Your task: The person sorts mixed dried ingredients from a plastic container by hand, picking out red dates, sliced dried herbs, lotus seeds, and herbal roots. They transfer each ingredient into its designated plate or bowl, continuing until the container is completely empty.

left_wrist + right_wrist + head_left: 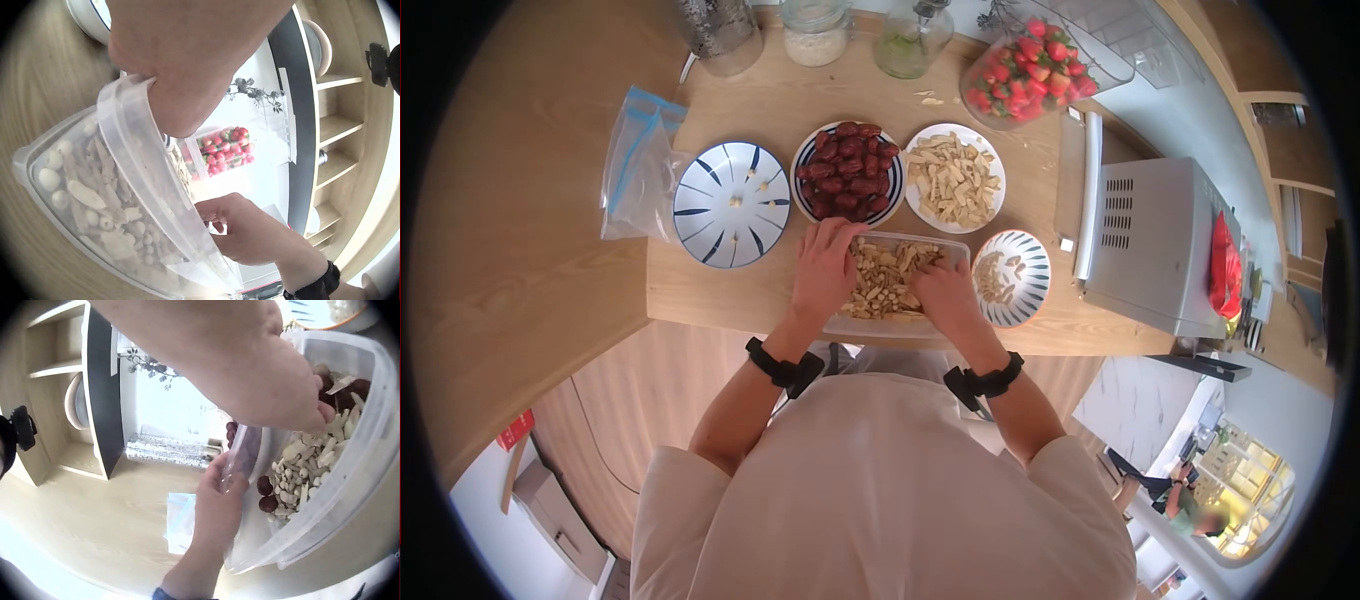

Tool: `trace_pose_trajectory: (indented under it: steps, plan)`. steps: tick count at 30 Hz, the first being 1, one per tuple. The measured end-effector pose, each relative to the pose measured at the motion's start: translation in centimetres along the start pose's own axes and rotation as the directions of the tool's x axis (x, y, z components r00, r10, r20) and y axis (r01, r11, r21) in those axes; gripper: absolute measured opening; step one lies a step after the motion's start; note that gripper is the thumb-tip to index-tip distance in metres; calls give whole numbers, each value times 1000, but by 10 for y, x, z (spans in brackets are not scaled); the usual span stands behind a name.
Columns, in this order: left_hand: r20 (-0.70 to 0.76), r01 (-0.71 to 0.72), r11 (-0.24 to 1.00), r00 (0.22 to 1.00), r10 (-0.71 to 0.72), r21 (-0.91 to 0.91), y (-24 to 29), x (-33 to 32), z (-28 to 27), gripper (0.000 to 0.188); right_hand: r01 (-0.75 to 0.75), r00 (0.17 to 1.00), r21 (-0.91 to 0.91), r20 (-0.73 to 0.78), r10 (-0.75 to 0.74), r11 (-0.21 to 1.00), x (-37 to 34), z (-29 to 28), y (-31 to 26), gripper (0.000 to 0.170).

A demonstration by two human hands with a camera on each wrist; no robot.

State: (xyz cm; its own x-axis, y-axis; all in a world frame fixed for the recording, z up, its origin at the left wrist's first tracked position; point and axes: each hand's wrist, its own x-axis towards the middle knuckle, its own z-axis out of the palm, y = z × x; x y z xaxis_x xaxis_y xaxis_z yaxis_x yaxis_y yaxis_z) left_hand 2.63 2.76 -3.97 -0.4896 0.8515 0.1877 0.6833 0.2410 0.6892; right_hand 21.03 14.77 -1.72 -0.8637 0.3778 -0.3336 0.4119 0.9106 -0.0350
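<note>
A clear plastic box [878,327] holds a mix of pale dried slices [331,447], small round pale pieces [289,483] and a few red dates [267,504]. My left hand [826,268] grips the box's left wall by the rim. My right hand [948,300] reaches in over the right side, its bent fingers down among the dried pieces. In the right wrist view its fingertips [326,412] are close to dates and slices; I cannot tell whether they pinch anything.
Behind the box stand a plate of red dates [848,170] and a plate of pale slices [953,180]. A blue-marked plate [710,215] with crumbs lies left, a striped bowl [1034,268] right. Strawberries [1035,75], jars [815,40], a zip bag [635,170] and a grey appliance [1145,240] surround them.
</note>
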Motion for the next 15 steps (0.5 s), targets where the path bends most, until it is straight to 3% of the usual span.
trace_pose_trajectory:
  steps: [3, 5, 8, 15]
  plan:
    - [1, 2, 1000, 1000, -2, -3, 1, 0, 0, 49, 17, 1000, 97, -4, -16, 995, -2, -17, 5, 9]
    - [1, -2, 1000, 1000, 2, -1, 1, 1, 1, 49, -14, 998, 339, -47, 32, 941, -3, -26, 9, 10]
    - [2, -5, 1000, 1000, 5, 3, 2, 1, 0, 47, -10, 995, 477, -81, 56, 879, -3, -36, 13, 14]
    - [-32, -14, 1000, 999, 15, 9, 7, 3, -2, 43, -50, 981, 684, -103, 165, 728, 1, -46, 20, 16]
